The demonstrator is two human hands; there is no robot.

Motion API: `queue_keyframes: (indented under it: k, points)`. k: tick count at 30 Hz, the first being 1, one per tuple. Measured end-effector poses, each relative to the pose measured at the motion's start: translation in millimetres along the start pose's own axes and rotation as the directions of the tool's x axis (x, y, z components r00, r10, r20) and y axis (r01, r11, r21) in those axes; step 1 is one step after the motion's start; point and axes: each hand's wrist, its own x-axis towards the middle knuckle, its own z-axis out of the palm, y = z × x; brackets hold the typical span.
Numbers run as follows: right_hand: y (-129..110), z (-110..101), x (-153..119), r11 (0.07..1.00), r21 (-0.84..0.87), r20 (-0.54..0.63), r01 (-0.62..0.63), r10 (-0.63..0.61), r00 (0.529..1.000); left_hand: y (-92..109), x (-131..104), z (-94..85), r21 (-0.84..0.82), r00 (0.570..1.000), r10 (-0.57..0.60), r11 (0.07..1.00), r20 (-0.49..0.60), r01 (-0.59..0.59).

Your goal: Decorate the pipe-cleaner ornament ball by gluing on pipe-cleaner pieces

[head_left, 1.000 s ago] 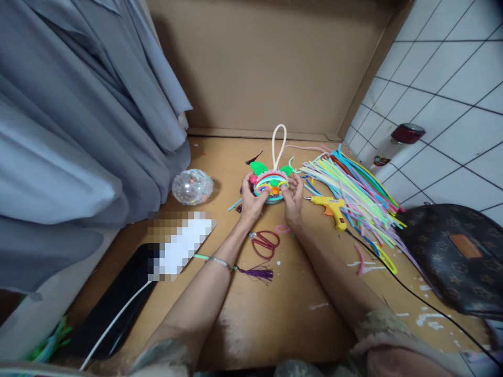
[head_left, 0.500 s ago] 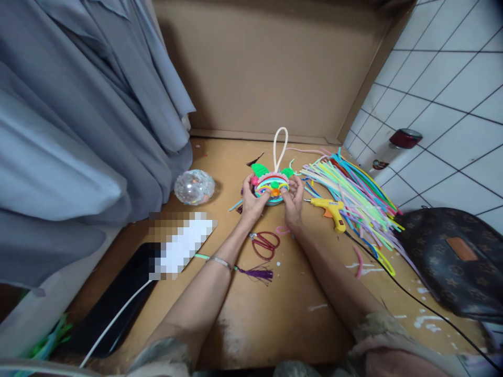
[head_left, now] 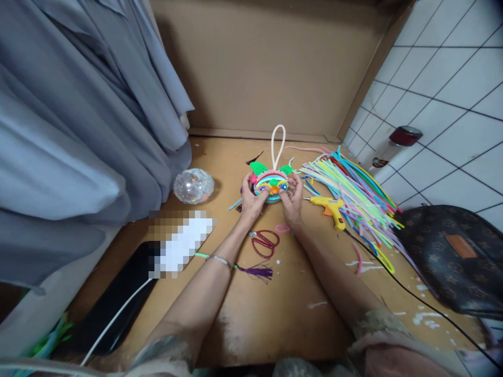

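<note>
Between both hands is a colourful round hanging ornament (head_left: 274,179), made like an animal face with green ears, an orange nose and a white loop (head_left: 279,146) standing up from its top. My left hand (head_left: 252,199) grips its left side, thumb on the front. On the other side my right hand (head_left: 292,200) holds the edge, its thumb low near the blue eye. The fingers behind the ornament are partly hidden. Closer to me lie red-handled scissors (head_left: 265,244) and a purple tassel (head_left: 257,271). A yellow glue gun (head_left: 328,208) rests right of my right hand.
Many coloured pipe cleaners (head_left: 353,193) are heaped at the right, beside a dark patterned bag (head_left: 451,256). A clear ball (head_left: 194,186) filled with bits sits at the left. A black tray-like object (head_left: 121,303) lies front left. The glue gun's black cord (head_left: 416,298) runs to the lower right.
The ornament's face shows a little more, as my right thumb has slid down and uncovered the eye on the right. Otherwise the hands hold nearly the same place.
</note>
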Motion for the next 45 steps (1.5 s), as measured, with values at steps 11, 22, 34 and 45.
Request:
queue_keyframes:
  k: [11, 22, 34, 45]
  points:
    - [-7, 2, -1, 0.999, 0.016, -0.035, -0.043, 0.043, 0.998, 8, -1, -0.5, -0.004, 0.999, -0.034, 0.999, 0.001, 0.034]
    - [-5, 1, 0, 0.999, -0.037, -0.050, -0.029, 0.027, 0.998, 11, -4, -0.9, -0.015, 0.999, -0.044, 0.999, 0.023, 0.044]
    - [-4, 2, 0, 0.999, -0.039, -0.059, -0.019, 0.016, 0.998, 15, -5, 0.9, -0.082, 0.998, -0.037, 0.996, 0.046, 0.040]
    - [-1, 1, 0, 0.999, -0.048, -0.016, 0.025, -0.026, 1.000, 9, -2, 0.7, -0.055, 0.999, -0.037, 0.998, 0.021, 0.038]
